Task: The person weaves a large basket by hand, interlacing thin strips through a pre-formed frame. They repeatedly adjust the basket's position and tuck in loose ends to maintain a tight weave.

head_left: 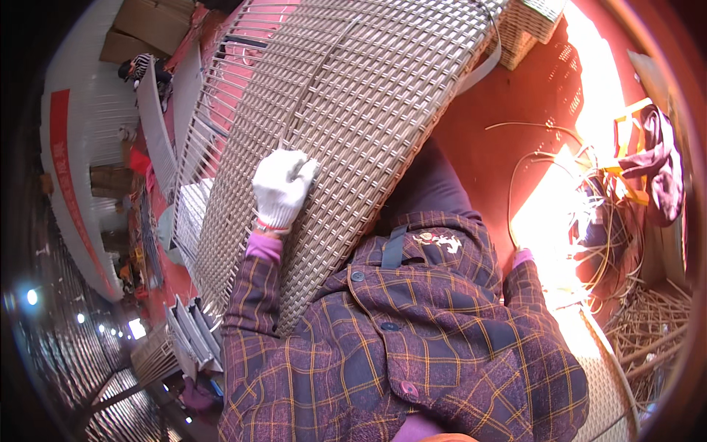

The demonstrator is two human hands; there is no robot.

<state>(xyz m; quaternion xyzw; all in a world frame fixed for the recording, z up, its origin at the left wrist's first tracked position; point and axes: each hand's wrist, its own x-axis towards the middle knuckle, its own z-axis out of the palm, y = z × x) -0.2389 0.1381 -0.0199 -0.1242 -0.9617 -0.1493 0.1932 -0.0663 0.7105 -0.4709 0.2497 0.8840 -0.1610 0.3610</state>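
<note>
Head view: gloved left hand (281, 188) with fingers curled in on woven panel (368, 110), between its long edges, at the end of a dark strand (322, 70); cannot tell if clamped on it. Panel slanting over the thigh; right hand indiscernible beyond purple cuff (522, 257).

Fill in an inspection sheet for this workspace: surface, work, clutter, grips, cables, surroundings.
Surface: red floor, strong sun glare at right.
Work: woven panel slanting in front of the person; bare rods along its left edge; a dark strand on the weave.
Clutter: loose coils at right, sticks below them, dark cloth on a yellow frame.
Grips: left grip gloved, fingers curled at the weave; hold on the strand unclear. Right grip lost in glare beyond its sleeve.
Cables: nothing seen.
Surroundings: cardboard upper left.
</note>
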